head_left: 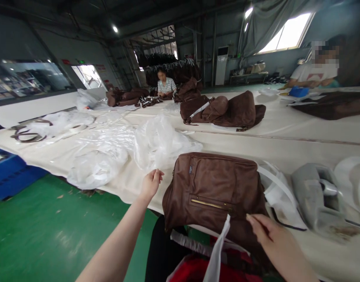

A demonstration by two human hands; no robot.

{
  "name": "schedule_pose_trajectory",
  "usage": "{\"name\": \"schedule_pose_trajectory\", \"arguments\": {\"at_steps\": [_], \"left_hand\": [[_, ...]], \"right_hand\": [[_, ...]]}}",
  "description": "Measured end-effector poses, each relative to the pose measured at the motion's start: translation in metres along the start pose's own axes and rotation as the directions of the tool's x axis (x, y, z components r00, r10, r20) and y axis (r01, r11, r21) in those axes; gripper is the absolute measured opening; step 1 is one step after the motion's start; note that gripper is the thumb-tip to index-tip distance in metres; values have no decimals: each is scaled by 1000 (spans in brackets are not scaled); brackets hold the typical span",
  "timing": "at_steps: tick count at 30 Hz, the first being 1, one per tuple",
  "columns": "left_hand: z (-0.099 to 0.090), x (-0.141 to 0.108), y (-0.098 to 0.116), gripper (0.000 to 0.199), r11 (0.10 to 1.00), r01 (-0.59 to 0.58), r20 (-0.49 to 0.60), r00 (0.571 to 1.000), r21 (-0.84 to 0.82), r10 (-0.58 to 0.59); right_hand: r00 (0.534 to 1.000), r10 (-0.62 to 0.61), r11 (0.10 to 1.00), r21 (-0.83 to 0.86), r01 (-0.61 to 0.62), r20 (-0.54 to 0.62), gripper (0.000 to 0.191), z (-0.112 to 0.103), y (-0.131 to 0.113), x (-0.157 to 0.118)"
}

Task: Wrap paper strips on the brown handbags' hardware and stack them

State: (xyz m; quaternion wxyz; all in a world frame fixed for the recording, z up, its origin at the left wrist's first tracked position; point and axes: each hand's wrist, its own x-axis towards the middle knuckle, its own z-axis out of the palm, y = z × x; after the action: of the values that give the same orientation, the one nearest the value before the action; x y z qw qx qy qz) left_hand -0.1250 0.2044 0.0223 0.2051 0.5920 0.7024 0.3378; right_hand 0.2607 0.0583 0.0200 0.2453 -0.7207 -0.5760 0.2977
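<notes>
A brown bag lies on the table's near edge, its front facing me, with a brass-coloured zip and a small dark label. My left hand is just off the bag's left end, its fingers curled together; whatever might be in them is too small to make out. By the lower right of the bag, my right hand has its fingertips pressed together, and I cannot see what they pinch. A white wrapped strap rises below the zip, apart from both hands.
Crumpled clear plastic bags lie left on the cream-covered table. A grey tape dispenser stands right. More brown bags lie beyond. Two people sit across: one in a striped shirt, another in a white shirt. A blue bin stands left.
</notes>
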Motion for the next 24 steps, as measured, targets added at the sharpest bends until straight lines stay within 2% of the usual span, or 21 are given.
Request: {"name": "schedule_pose_trajectory", "arguments": {"at_steps": [2,3,6,8,10,12,13,15,17,18,20,24], "left_hand": [[8,8,-11,48,989,-19,10,1000,143,18],[12,10,-14,47,983,-19,13,1000,181,17],[24,14,-19,47,974,8,15,1000,225,-12],[28,16,-19,46,967,22,21,999,255,-28],[29,17,-19,44,960,28,31,999,280,-38],[28,17,-19,42,954,31,43,998,298,-46],[28,17,-20,42,952,34,48,998,305,-51],[28,17,-21,41,950,43,56,996,310,-63],[27,17,-22,40,953,45,62,996,300,-66],[25,18,-22,40,957,41,68,996,288,-63],[23,18,-23,40,967,24,82,996,254,-46],[17,15,-22,40,983,4,72,997,183,-17]], "right_hand": [[980,-28,968,-250,-22,-196,44,-16,12,1],[971,-33,944,-328,-48,-237,45,-20,17,2],[978,31,912,-395,-113,-208,54,-20,25,9],[979,109,926,-340,-163,-172,58,-15,24,14],[980,172,961,-201,-189,-98,56,-11,21,18],[975,219,974,49,-221,47,49,-7,13,20],[964,228,944,212,-254,141,46,-5,7,19],[914,223,772,511,-378,339,43,-3,-11,17],[848,214,559,651,-513,485,38,-8,-37,18],[820,215,490,668,-560,530,35,-14,-54,20],[818,199,449,692,-565,539,30,-34,-91,30],[878,22,478,767,-429,478,31,-87,-166,54]]}}
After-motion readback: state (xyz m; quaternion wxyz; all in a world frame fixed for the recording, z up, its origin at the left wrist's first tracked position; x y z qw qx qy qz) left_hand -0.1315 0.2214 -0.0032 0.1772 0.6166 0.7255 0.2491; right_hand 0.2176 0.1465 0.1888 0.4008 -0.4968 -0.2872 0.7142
